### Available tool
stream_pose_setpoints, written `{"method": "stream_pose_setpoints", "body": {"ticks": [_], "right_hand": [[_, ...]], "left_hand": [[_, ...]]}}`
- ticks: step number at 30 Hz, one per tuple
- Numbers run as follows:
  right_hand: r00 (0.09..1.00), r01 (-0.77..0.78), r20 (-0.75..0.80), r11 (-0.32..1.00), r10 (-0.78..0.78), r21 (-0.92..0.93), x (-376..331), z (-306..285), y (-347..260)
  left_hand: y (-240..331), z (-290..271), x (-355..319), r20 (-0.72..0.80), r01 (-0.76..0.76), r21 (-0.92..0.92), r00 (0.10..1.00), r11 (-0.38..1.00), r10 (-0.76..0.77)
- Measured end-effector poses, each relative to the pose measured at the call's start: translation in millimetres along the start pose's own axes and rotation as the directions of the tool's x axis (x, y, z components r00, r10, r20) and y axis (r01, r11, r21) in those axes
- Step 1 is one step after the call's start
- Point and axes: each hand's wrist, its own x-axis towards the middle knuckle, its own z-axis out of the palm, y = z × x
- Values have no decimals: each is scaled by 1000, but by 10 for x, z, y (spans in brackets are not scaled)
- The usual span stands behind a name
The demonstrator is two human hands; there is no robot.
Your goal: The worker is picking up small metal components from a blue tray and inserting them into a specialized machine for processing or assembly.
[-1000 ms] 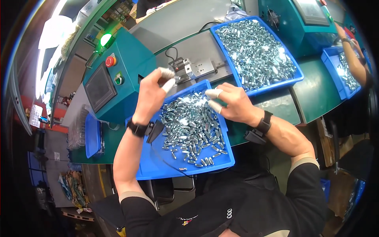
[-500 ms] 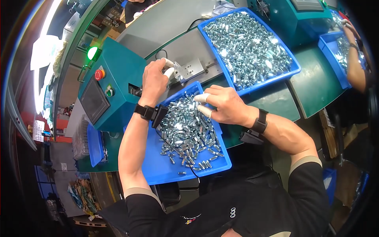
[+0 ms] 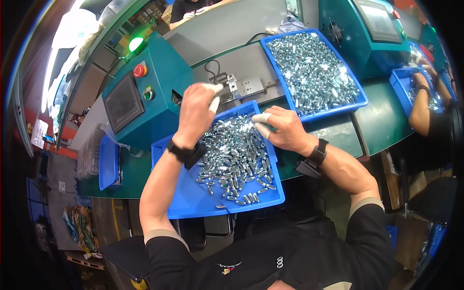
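My left hand [image 3: 197, 110] is raised beside a metal clamping fixture [image 3: 234, 87], just left of its block. White finger cots cover its thumb and forefinger, which curl toward each other; whatever lies between them is too small to make out. Over the far right edge of the near blue tray [image 3: 186, 203] is my right hand [image 3: 286, 128], also with white finger cots. Its fingers are bent in a pinch close to a heap of small shiny metal hex-shaped parts [image 3: 234, 154], and their tips hide anything held.
Another blue tray [image 3: 333, 113], full of similar parts, stands far right. A teal machine [image 3: 162, 72] with a screen, red button and lit green lamp is at left. A narrow blue bin [image 3: 108, 164] sits beside it. Co-workers' hands [image 3: 421, 84] show at right and across the bench.
My left hand has drawn back slightly from the fixture, which now shows more fully. My right hand stays at the tray's far edge. The whole view has shifted a little.
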Motion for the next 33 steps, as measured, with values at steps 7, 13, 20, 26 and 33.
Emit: {"method": "stream_pose_setpoints", "body": {"ticks": [7,13,20,26,33], "right_hand": [[895,-446,164,837,414,318,347,17,-74],[834,-548,300,640,463,538,505,326,128],[793,-607,384,558,473,566,596,363,73],[820,-572,390,564,419,596,609,586,105],[816,-578,406,567,411,587,572,541,136]], "left_hand": [[108,-607,-1201,300,462,-116,860,879,-413],[-186,-578,-1808,452,733,-122,641,669,-620],[-225,-507,-1905,410,785,-177,607,593,-681],[-259,-505,-1926,393,774,-221,627,593,-673],[-183,-517,-1875,417,804,-184,584,565,-696]]}}
